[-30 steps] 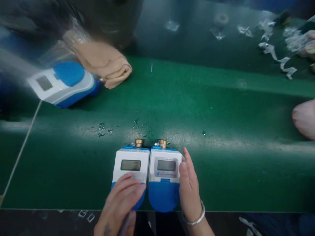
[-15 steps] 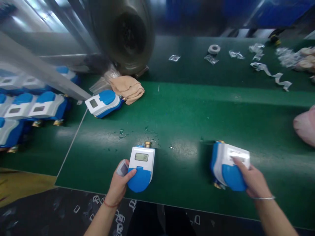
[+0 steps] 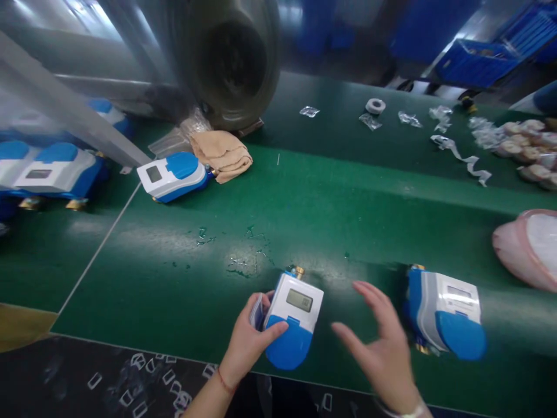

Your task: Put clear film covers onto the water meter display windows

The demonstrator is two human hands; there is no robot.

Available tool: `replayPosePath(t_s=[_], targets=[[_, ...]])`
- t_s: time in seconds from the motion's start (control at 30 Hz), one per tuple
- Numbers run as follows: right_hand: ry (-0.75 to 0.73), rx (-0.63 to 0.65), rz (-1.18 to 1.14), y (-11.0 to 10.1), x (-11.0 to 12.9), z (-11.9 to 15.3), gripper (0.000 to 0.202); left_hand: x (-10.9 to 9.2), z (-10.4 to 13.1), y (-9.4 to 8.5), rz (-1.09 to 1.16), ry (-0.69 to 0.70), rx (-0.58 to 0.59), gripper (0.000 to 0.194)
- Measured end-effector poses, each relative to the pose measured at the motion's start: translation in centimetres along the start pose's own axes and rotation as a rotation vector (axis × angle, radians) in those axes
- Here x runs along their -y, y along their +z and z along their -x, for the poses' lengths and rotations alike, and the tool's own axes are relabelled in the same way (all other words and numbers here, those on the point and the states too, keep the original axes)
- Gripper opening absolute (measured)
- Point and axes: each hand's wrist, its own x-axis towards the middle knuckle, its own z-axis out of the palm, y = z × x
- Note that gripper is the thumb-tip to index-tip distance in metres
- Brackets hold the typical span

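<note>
My left hand (image 3: 252, 331) is closed on the side of a white and blue water meter (image 3: 300, 301), its thumb on the blue lid. A small flat grey-white piece (image 3: 257, 312), perhaps a stack of cards, is tucked between that palm and the meter. The meter's display faces up and its brass fitting points away from me. My right hand (image 3: 380, 342) is open and holds nothing, fingers apart, between this meter and a second water meter (image 3: 452, 310) lying on the green table (image 3: 322, 203) to the right.
Another water meter (image 3: 174, 174) lies by a folded tan cloth (image 3: 221, 154), with more meters (image 3: 56, 168) beyond a grey post (image 3: 73, 104). A tape roll (image 3: 375, 106) and plastic scraps lie far back. At right is a pink bag-like container (image 3: 517, 249). Water drops (image 3: 241, 264) wet the table.
My right hand has let go of the second water meter and moved left, opening. My left hand has shifted right with its meter. The view has turned a little.
</note>
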Motion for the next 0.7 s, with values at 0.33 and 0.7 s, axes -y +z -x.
replayPosePath(t_s=[0.33,0.7], targets=[[-0.218,0.487,-0.136,9.5,4.8,-6.9,0.03,2.7,0.8,-0.3,-0.022,0.007,-0.168,0.04],[-0.105,0.053,-0.108,6.6,5.6,-2.4,0.029,-3.6,2.2,-3.7,0.667,-0.406,0.019,0.039]])
